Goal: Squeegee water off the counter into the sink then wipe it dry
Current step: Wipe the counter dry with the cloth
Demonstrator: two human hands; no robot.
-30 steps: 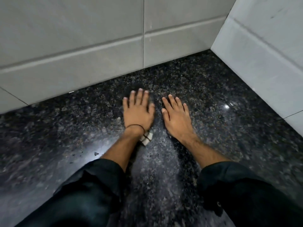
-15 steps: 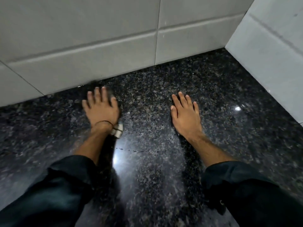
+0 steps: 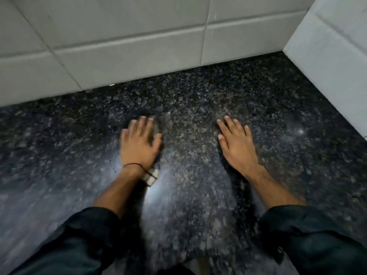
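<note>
My left hand (image 3: 139,143) lies flat on the dark speckled granite counter (image 3: 198,104), pressing down on what looks like a cloth. A whitish corner of the cloth (image 3: 152,176) pokes out by the wrist, and a dark blurred edge shows past the fingertips. My right hand (image 3: 236,143) rests flat on the counter to the right, fingers apart, holding nothing. The counter shines with a wet-looking glare near my left wrist. No squeegee and no sink are in view.
A pale tiled back wall (image 3: 139,46) meets the counter just beyond my fingers. A second tiled wall (image 3: 333,56) closes the corner on the right. My dark sleeves fill the lower edge of the view.
My left hand slid left away from my right hand along the back wall, then came back toward me and a little right. My right hand stayed planted.
</note>
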